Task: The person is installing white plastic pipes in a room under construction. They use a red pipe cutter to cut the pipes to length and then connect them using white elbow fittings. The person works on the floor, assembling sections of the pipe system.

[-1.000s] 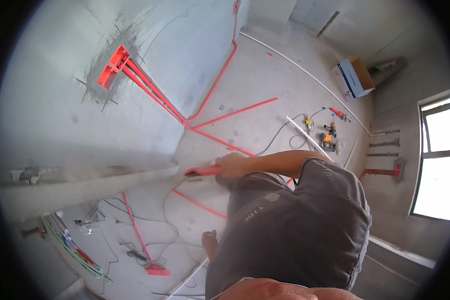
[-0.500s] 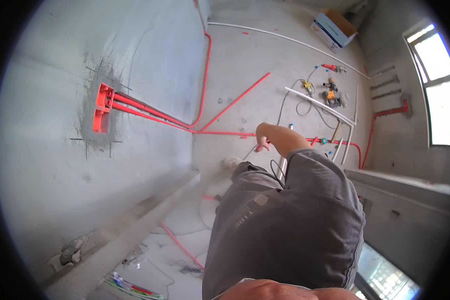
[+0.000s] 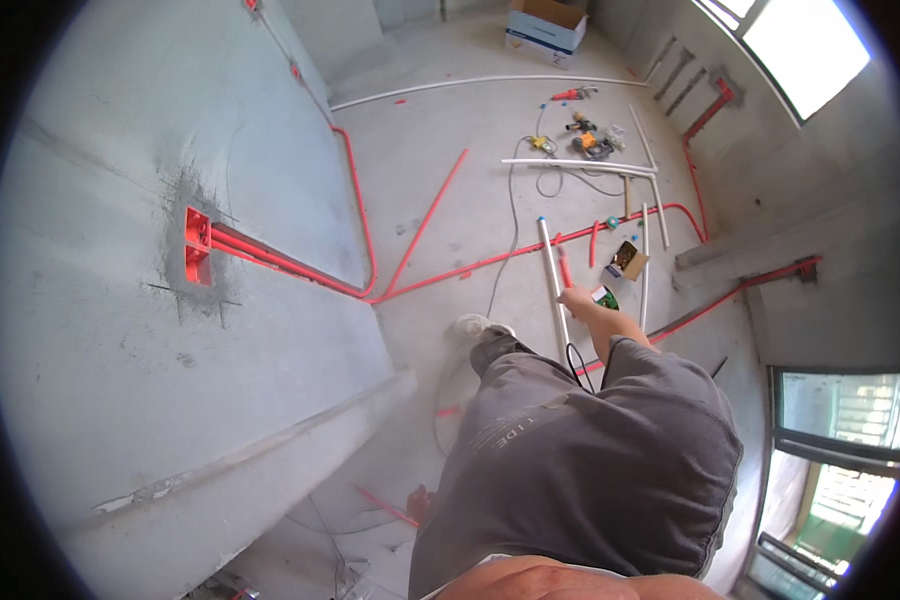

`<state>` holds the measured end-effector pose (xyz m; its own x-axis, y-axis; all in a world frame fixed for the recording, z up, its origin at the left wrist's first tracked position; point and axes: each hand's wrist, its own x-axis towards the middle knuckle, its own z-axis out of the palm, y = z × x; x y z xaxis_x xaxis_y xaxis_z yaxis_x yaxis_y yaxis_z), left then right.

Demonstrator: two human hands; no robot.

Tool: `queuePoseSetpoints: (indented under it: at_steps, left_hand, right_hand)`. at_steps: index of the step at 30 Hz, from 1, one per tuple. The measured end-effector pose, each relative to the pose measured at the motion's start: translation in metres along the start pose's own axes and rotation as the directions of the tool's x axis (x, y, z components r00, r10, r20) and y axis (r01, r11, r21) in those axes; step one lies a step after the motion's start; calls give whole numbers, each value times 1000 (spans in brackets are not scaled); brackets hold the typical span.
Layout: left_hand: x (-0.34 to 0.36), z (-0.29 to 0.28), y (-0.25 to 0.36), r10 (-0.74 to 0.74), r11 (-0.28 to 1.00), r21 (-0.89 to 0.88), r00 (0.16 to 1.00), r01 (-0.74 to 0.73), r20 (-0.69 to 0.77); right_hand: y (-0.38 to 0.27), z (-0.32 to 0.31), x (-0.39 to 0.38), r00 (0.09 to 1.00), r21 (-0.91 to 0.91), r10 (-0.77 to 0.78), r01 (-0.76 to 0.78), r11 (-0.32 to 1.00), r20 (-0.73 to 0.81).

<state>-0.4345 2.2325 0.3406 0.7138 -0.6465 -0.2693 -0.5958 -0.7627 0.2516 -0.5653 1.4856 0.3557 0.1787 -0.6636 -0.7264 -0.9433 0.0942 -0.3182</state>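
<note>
My right hand [image 3: 576, 298] reaches out over the floor, its fingers closed round a short red pipe [image 3: 565, 268]. The pipe shows both beyond the hand and a little below it. Beside it lies a long white pipe [image 3: 551, 262] with a blue end. A green-filled round container [image 3: 605, 297] sits just past my wrist, with an open box of small parts [image 3: 626, 261] farther on. Down by my thigh hangs my left hand [image 3: 419, 505], small and dim, its fingers not clear. Near it a red pipe [image 3: 382, 503] lies on the floor.
Red pipes [image 3: 490, 267] run along the floor and into a red double wall box [image 3: 198, 246] at left. Power tools [image 3: 592, 146], a grey cable [image 3: 513, 215] and white pipes [image 3: 580, 164] lie farther off. A cardboard box [image 3: 545, 38] stands at the back.
My view has swung toward the right. My right hand has moved rightward, and the red pipe in it now shows clearly. My left hand has come into view beside my thigh.
</note>
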Motion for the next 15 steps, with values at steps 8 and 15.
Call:
queuePoseSetpoints:
  at_steps: [8,15]
  left_hand:
    - [-23,-17,21,-372,737,-429,843,522,388]
    - [13,-23,86,-350,662,-535,848,525,398]
  right_hand:
    - [99,-5,-95,649,891,727,-168,422,-222]
    - [129,-2,-62,865,923,499,-149,354,-52]
